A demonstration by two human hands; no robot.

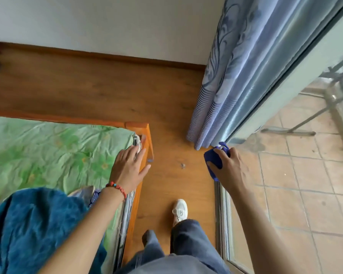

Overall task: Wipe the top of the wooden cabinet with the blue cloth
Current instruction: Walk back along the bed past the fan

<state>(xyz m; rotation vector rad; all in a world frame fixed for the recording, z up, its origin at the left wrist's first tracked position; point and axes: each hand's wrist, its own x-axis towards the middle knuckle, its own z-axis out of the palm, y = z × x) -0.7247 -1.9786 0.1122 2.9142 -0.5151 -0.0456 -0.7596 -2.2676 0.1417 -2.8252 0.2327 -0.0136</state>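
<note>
Bed (48, 151) left, curtain (236, 76) seemingly right.

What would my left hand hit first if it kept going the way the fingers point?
Probably the wooden corner of the bed frame, just beyond the left hand. Its fingers already reach over the green sheet toward that corner, though depth is unclear.

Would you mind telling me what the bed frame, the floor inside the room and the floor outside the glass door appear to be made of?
The orange-brown bed frame looks like varnished wood, smooth and slightly glossy. The brown indoor floor seems wood or wood-look laminate, showing grain. The beige outdoor floor looks like matte tile, with grout lines.
</note>
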